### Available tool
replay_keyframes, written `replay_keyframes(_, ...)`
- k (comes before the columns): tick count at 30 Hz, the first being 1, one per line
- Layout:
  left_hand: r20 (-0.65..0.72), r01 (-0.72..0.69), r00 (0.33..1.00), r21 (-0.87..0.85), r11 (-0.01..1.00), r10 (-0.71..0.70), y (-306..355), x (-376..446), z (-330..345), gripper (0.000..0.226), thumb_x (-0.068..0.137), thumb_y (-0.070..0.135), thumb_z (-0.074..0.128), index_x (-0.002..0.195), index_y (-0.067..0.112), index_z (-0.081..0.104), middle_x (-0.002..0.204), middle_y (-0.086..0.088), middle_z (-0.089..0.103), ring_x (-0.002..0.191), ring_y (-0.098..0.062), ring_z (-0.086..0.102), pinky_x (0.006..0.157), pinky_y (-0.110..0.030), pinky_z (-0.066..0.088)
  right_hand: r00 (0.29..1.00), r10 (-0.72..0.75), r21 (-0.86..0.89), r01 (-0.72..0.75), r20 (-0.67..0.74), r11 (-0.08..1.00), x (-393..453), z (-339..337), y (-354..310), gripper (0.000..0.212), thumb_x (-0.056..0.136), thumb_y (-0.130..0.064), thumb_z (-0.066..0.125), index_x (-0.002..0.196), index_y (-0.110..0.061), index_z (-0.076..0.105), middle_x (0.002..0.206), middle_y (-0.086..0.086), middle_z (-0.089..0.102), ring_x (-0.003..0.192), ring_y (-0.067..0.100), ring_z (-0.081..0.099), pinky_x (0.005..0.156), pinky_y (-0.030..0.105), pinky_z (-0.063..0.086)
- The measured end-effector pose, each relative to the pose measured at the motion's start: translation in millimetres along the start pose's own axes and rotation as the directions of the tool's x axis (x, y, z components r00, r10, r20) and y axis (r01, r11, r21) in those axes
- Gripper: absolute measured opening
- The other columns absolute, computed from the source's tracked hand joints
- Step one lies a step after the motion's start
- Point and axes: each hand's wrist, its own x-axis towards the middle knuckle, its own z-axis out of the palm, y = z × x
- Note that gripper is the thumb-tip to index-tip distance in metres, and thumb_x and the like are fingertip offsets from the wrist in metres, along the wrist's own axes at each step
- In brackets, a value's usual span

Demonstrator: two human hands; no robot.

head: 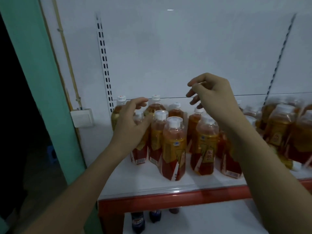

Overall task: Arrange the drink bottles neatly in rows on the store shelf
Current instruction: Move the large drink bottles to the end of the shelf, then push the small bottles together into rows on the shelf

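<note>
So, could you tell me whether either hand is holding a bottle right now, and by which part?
The right hand holds nothing, hovering above the bottles. The left hand rests against a bottle near its shoulder; a closed grip cannot be told.

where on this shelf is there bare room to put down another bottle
Bare white shelf lies along the front, between the amber white-capped drink bottles and the red shelf edge strip. A narrow gap splits the left and middle clusters. The right end is crowded.

Dim light; white back panel [185, 48], green pillar [33, 65], wall switch [82, 117], possibly blue stool [52, 153].
</note>
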Motion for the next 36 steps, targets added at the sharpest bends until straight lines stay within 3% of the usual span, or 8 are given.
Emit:
replay_keyframes(7, 0.208, -0.043, 0.970, -0.373, 0.927, 0.129, 74.9, 0.2, 30.0, 0.018, 0.096, 0.014, 0.061, 0.108, 0.026, 0.064, 0.101, 0.005, 0.067, 0.096, -0.010, 0.064, 0.085, -0.020, 0.053, 0.980, 0.148, -0.061, -0.157, -0.136, 0.986, -28.5, -53.3, -10.3, 0.021, 0.102, -0.010, 0.050, 0.096, -0.016, 0.069, 0.069, -0.001, 0.067, 0.051, 0.012, 0.055, 0.045, 0.022, 0.042)
replay_keyframes(11, 0.346, 0.016, 0.926, -0.429, 0.903, 0.148, 90.6, -23.3, 69.1, 0.014, 0.096, 0.018, 0.061, 0.106, 0.027, 0.065, 0.099, 0.009, 0.065, 0.094, -0.005, 0.062, 0.082, -0.016, 0.052, 0.965, 0.215, -0.182, -0.241, -0.154, 0.953, -61.5, -86.9, 2.5, 0.019, 0.102, -0.011, 0.050, 0.102, -0.012, 0.070, 0.077, 0.008, 0.069, 0.061, 0.022, 0.060, 0.057, 0.033, 0.049)
replay_keyframes(14, 0.482, 0.066, 0.867, -0.355, 0.932, 0.123, 95.6, -54.0, 103.1, 0.012, 0.095, 0.020, 0.062, 0.105, 0.025, 0.066, 0.099, 0.009, 0.064, 0.091, 0.001, 0.059, 0.079, -0.012, 0.051, 0.949, 0.287, -0.222, -0.310, -0.134, 0.924, -89.2, -118.1, 30.2, 0.018, 0.103, -0.013, 0.050, 0.106, -0.009, 0.068, 0.084, 0.015, 0.069, 0.067, 0.028, 0.063, 0.064, 0.038, 0.051)
replay_keyframes(17, 0.601, 0.050, 0.793, -0.231, 0.972, 0.102, 103.6, -73.9, 136.6, 0.016, 0.091, 0.020, 0.067, 0.106, 0.025, 0.065, 0.092, 0.012, 0.064, 0.084, -0.002, 0.060, 0.075, -0.020, 0.053, 0.928, 0.358, -0.425, -0.368, -0.106, 0.827, -107.7, -149.7, 70.6, 0.014, 0.104, -0.021, 0.051, 0.104, -0.015, 0.064, 0.083, 0.003, 0.066, 0.061, 0.011, 0.059, 0.051, 0.021, 0.046)
replay_keyframes(22, 0.668, -0.219, 0.727, 0.007, 0.976, 0.159, 119.8, -76.2, 200.7, 0.036, 0.086, 0.026, 0.069, 0.121, 0.027, 0.059, 0.113, 0.009, 0.058, 0.107, -0.014, 0.055, 0.090, -0.031, 0.050, 0.897, 0.440, -0.663, -0.352, -0.037, 0.661, -124.5, -197.8, 134.4, 0.017, 0.101, -0.028, 0.057, 0.115, -0.020, 0.060, 0.098, -0.006, 0.062, 0.084, 0.009, 0.062, 0.065, 0.022, 0.050)
replay_keyframes(27, 0.698, -0.362, 0.709, 0.240, 0.901, 0.099, 129.7, -61.8, 284.4, 0.061, 0.082, 0.033, 0.070, 0.138, 0.028, 0.047, 0.133, 0.004, 0.049, 0.127, -0.021, 0.044, 0.106, -0.039, 0.042, 0.933, 0.360, -0.607, -0.274, 0.021, 0.746, -112.4, -242.1, 183.8, 0.033, 0.099, -0.030, 0.061, 0.129, -0.018, 0.055, 0.122, -0.001, 0.060, 0.101, 0.012, 0.059, 0.080, 0.023, 0.048)
replay_keyframes(31, 0.795, -0.446, 0.601, 0.423, 0.789, -0.087, 135.1, -45.1, 316.8, 0.089, 0.078, 0.037, 0.076, 0.152, 0.027, 0.027, 0.151, -0.002, 0.032, 0.139, -0.025, 0.030, 0.113, -0.044, 0.036, 0.928, 0.350, -0.499, -0.245, 0.129, 0.831, -109.9, -257.7, 209.9, 0.047, 0.099, -0.032, 0.060, 0.141, -0.016, 0.048, 0.134, 0.004, 0.056, 0.114, 0.019, 0.058, 0.096, 0.034, 0.052)
replay_keyframes(36, 0.801, -0.505, 0.544, 0.551, 0.664, -0.251, 134.6, -38.3, 334.1, 0.109, 0.075, 0.048, 0.079, 0.156, 0.031, 0.009, 0.162, -0.001, 0.011, 0.148, -0.027, 0.014, 0.120, -0.047, 0.019, 0.888, 0.376, -0.422, -0.245, 0.264, 0.873, -102.7, -259.4, 228.3, 0.051, 0.100, -0.029, 0.060, 0.147, -0.016, 0.043, 0.132, 0.002, 0.058, 0.110, 0.012, 0.054, 0.085, 0.024, 0.043)
